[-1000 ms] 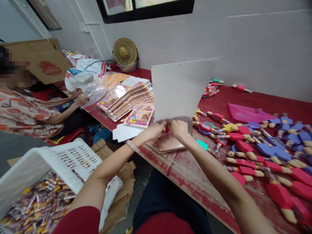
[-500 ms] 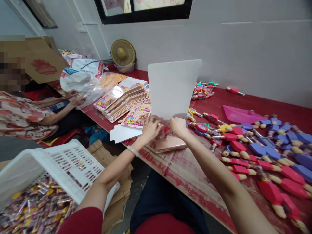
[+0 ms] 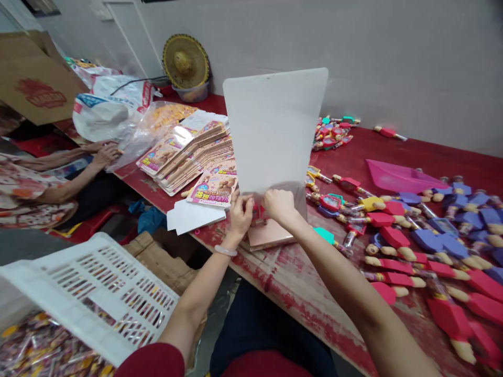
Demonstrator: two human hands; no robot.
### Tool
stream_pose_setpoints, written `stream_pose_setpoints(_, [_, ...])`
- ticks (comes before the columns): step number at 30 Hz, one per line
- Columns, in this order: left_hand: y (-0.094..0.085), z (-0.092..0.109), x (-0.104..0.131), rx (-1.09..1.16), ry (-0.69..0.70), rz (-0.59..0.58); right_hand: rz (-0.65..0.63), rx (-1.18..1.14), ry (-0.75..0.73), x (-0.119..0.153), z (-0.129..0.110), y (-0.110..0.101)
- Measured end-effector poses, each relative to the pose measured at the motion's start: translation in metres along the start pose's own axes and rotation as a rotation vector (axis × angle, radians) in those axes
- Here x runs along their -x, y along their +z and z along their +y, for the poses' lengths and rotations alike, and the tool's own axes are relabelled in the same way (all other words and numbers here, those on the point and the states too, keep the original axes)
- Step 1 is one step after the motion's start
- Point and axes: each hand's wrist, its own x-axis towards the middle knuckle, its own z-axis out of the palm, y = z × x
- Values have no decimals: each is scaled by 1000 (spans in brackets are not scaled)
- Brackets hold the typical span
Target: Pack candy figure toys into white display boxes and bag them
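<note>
My left hand (image 3: 240, 213) has curled fingers at the left side of a small red piece (image 3: 258, 213); what its fingertips grip is hidden. Just right of that piece, my right hand (image 3: 280, 205) is closed in a fist, its fingertips out of sight. Behind both hands a large white card (image 3: 275, 131) stands upright, with see-through plastic near its lower end. Below them lies a small stack of pinkish cards (image 3: 272, 235) on the red table.
A pile of printed cards (image 3: 184, 152) lies left of the white card. Red and purple candy toys (image 3: 396, 238) and a pink scoop (image 3: 404, 175) spread across the right. A white crate (image 3: 106, 293) holds wrapped sweets at lower left. A co-worker's hands (image 3: 104, 154) work at far left.
My view has shifted, so the white card looks larger. My left hand's fingers have drawn together and moved lower beside the red piece. My right hand stays closed. A teal toy shows beside my right forearm.
</note>
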Motion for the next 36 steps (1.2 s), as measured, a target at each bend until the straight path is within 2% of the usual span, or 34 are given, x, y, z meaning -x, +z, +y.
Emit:
stream_pose_setpoints(6, [10, -17, 19, 57, -2, 34, -8, -108, 45, 9, -9, 20])
stream_pose_setpoints(9, [14, -27, 26, 79, 27, 76, 0, -201, 57, 25, 3, 26])
stream_pose_setpoints(12, [20, -39, 37, 118, 53, 91, 44, -274, 174, 52, 48, 31])
stream_pose_setpoints(15, [24, -42, 46, 150, 56, 93, 109, -265, 516, 85, 122, 37])
stream_pose_setpoints(17, [26, -39, 47, 158, 55, 96, 86, -249, 745, 100, 173, 45])
stream_pose_setpoints(20, [29, -36, 44, 190, 53, 106, 27, -297, 848, 115, 226, 63])
stream_pose_setpoints(22, [31, -35, 40, 233, 51, 112, 5, -365, 842, 130, 238, 75])
stream_pose_setpoints(25, [31, -30, 41, 282, 29, 132, -20, -517, 725, 160, 222, 89])
stream_pose_setpoints(28, [24, -17, 46, 277, 8, 145, 17, -691, 518, 175, 181, 100])
stream_pose_setpoints(30, [19, -11, 46, 257, 12, 119, 107, -808, 385, 162, 146, 108])
stream_pose_setpoints(34, [6, -10, 41, 286, 19, 43, 299, -1013, 131, 108, 58, 134])
stream_pose_setpoints(36, [0, -8, 42, 343, 4, 11, 375, -1062, 75, 83, 21, 151])
